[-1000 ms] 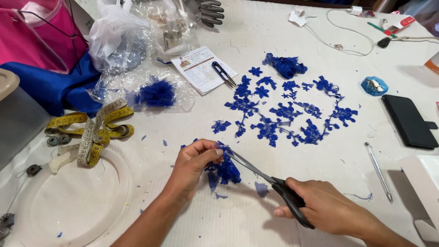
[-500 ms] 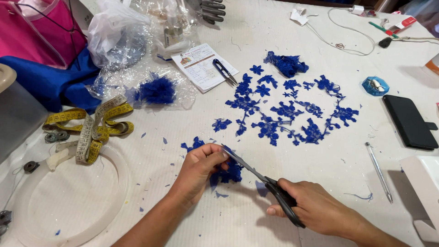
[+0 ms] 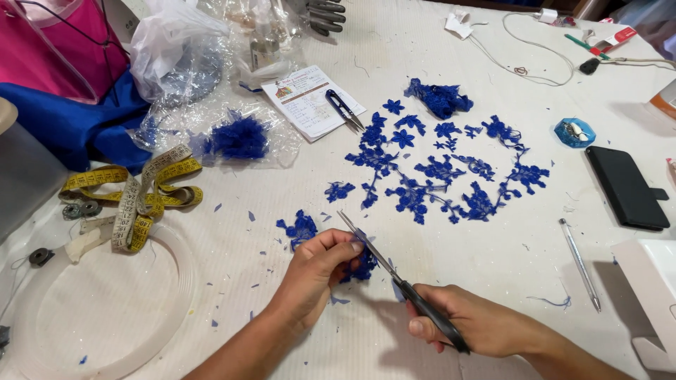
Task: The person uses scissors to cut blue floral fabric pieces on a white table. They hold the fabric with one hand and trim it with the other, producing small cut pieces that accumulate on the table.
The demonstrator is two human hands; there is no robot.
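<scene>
while the left hand (image 3: 320, 271) pinches a small piece of blue lace (image 3: 363, 266) between thumb and fingertips, the right hand (image 3: 479, 327) is clenched around the black handles of a pair of scissors (image 3: 405, 288), whose blades point toward ten o'clock and meet the lace at the left fingertips. both hands sit low at the six o'clock edge of the white tabletop (image 3: 451, 42). a loose blue lace scrap (image 3: 301, 227) lies just beside the left hand at eleven o'clock. a spread of cut blue lace flowers (image 3: 440, 169) covers the middle of the tabletop, at one o'clock from the hands. a small thread snip (image 3: 343, 108) rests on a printed paper card (image 3: 310, 102) at twelve o'clock. a yellow tape measure (image 3: 137, 193) lies coiled at nine o'clock, above a clear round hoop (image 3: 189, 281). a black phone (image 3: 625, 186) lies at three o'clock, with a silver pen (image 3: 579, 262) just below it.
</scene>
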